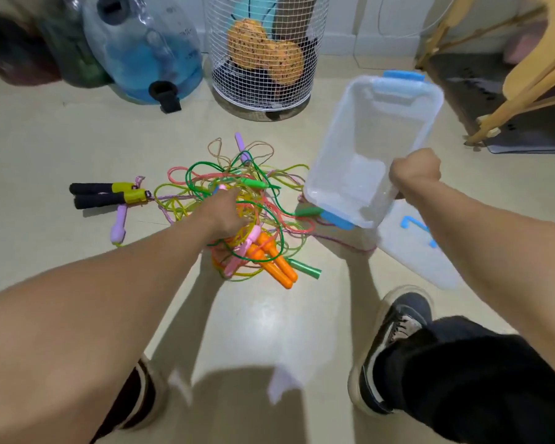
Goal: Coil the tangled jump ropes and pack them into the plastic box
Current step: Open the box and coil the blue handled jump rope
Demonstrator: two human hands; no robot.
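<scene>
Ropes (237, 200) under left hand (225, 216) (tangled), box (366, 149) gripped

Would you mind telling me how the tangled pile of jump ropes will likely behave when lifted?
The tangled jump ropes look thin and floppy, so they will probably sag. Interlaced loops likely rise as one clump, with the orange handles dangling.

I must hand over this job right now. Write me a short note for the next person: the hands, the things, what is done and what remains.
Left hand: reaches into the tangled jump ropes on the floor; its grip is hidden.
Right hand: grips the rim of the empty plastic box, tilted above the floor.
Lid: on the floor, under the right arm.
Done: nothing coiled, nothing packed.
Left: untangle and coil every rope, then pack them.
</scene>
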